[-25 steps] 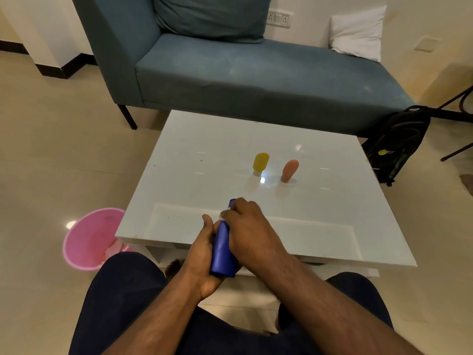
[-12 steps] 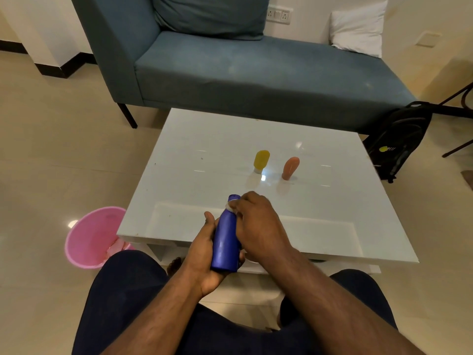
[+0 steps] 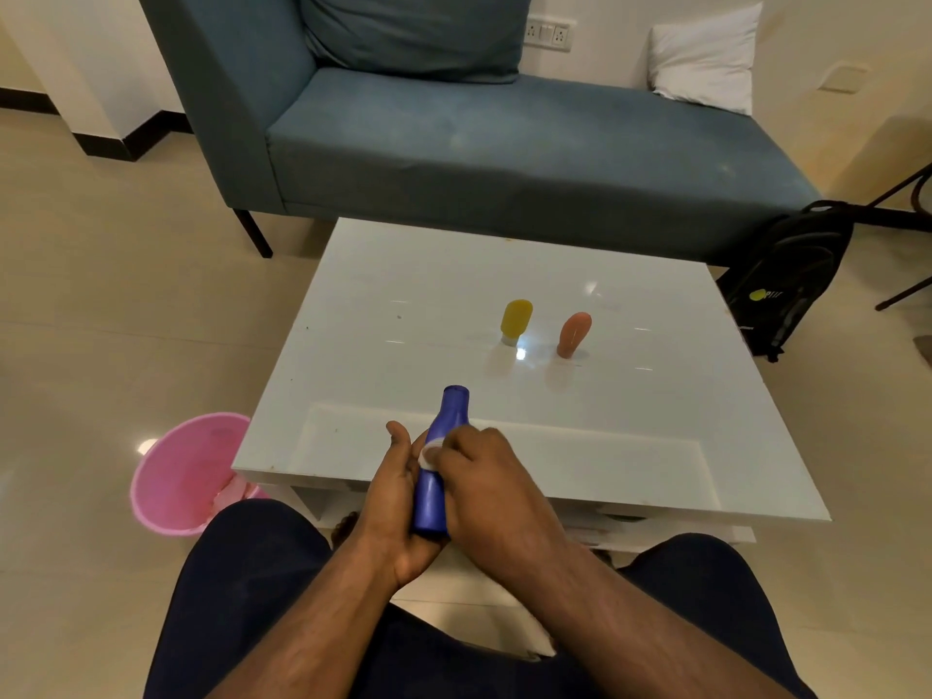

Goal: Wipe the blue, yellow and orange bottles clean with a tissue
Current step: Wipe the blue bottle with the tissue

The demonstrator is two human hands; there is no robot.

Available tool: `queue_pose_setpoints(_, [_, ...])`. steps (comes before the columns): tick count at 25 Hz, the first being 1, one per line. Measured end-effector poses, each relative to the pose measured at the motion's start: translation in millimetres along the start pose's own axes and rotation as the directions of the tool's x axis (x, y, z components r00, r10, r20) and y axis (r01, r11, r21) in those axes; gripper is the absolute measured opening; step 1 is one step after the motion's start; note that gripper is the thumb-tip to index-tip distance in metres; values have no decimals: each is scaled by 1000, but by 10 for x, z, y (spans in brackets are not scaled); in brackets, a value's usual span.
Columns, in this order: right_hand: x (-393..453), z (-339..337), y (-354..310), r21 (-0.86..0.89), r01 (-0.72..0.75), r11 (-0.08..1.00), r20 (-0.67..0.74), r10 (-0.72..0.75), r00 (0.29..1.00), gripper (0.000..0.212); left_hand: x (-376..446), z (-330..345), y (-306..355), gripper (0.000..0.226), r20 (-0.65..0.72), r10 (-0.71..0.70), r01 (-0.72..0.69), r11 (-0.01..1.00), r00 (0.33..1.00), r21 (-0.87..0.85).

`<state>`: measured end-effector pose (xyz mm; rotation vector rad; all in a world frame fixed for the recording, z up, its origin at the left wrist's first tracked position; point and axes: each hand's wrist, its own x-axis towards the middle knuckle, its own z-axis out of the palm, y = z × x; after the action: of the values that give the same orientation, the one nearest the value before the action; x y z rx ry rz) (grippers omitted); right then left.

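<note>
As tissue [image 3: 430,452] slid down, blue bottle [image 3: 440,461] neck now bare.

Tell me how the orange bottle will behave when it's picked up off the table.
The orange bottle stands on its narrow end and leans, so a nudge would probably tip it. It looks small, likely light. The glossy white table may let it slide.

The person wears dark navy trousers [image 3: 242,587], plain and unmarked, over both thighs. Both forearms are bare to the bottom of the view, with no sleeves showing. The left hand [image 3: 391,507] and right hand [image 3: 491,491] carry no gloves, rings or watch.
</note>
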<state>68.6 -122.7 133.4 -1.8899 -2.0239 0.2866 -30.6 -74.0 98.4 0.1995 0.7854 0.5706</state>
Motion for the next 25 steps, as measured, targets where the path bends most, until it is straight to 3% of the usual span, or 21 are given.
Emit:
queue_pose_setpoints(2, [-62,-35,41,42,13,999,4,-13,1000,33,-2,-5,3,71,14,9,-10,1000,1000,12])
queue_pose_setpoints(5, [77,-87,132,124,-123,985,-97,135,986,21,11,17,-17,68,1,11,-11,999,1000,49])
queue_pose_setpoints(9, [-157,-1,-130,48,19,999,7,-19,1000,27,14,-14,-10,70,5,34,-34,999,999,6])
queue_pose_setpoints(14, [16,-48,93,100,-140,985,-90,149,985,26,30,-1,-22,68,1,12,-12,1000,1000,13])
queue_pose_setpoints(18, [-290,0,-157,110,-6,994,14,5,1000,27,60,-53,6,71,3,-37,37,999,999,-10])
queue_pose_setpoints(22, [-148,-25,75,168,-149,974,-99,167,981,25,102,-79,-14,58,-1,-25,25,1000,1000,7])
queue_pose_setpoints(25, [-236,24,-139,102,-80,992,-41,85,996,27,93,-67,2,60,2,-23,23,1000,1000,-8])
